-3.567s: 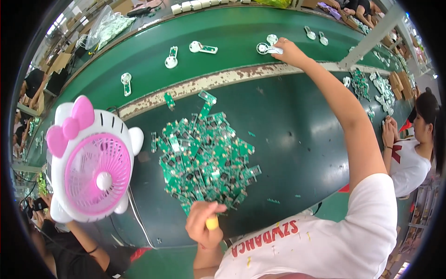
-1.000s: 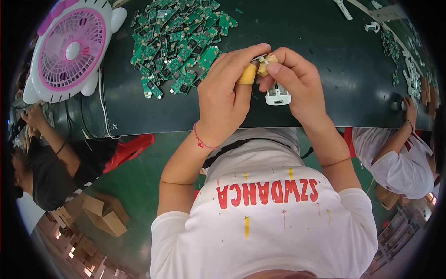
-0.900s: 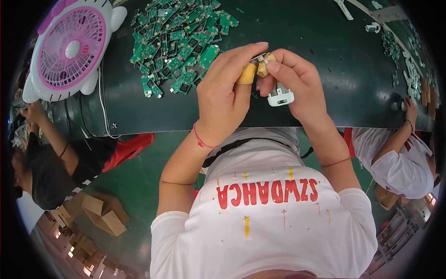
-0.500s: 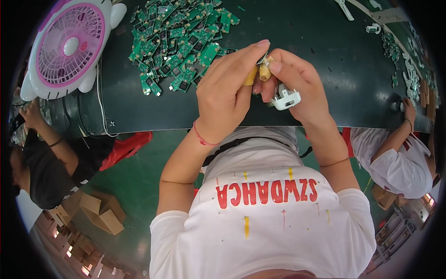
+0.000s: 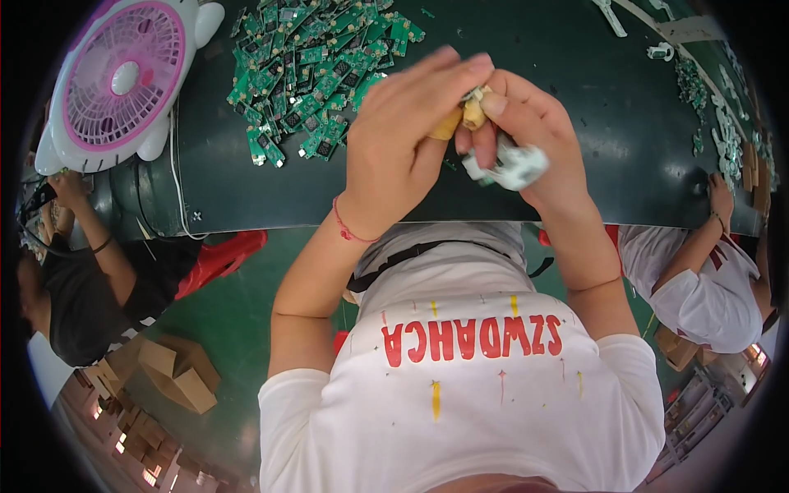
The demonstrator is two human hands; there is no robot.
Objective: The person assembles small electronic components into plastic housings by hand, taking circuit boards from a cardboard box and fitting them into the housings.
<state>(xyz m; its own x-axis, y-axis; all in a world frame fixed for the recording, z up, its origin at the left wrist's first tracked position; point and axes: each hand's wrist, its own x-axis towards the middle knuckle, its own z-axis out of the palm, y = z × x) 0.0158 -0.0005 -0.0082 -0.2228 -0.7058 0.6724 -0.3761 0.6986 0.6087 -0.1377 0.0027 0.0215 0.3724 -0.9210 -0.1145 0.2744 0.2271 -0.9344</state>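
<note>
white plastic part: in the right hand, raised over the near side of the counter; blurred, so its exact shape and tilt cannot be told.
right grip: fingers curl around the part, thumb pressing near a yellow finger cover.
left hand: bent over toward the right fingertips, meeting them; another yellow cover shows under its fingers. whether it pinches anything cannot be told.
state of work: one part is picked up and between the hands; how finished it is cannot be judged through the blur and fingers. the heaped boards lie loose, so by their look plenty is left.
board heap: green circuit boards piled untidily, just left of the left hand.
in the way: the left hand hides the spot where the fingers meet; the heap takes up the counter beside it.
fan: pink and white, left of the heap, its white cable running down toward the counter's near edge.
upper right: a long white piece and a small white piece, well apart from the hands; more boards lie beyond.
neighbours: a co-worker's hand at far left, another co-worker's hand at far right.
floor: an open cardboard box, lower left.
</note>
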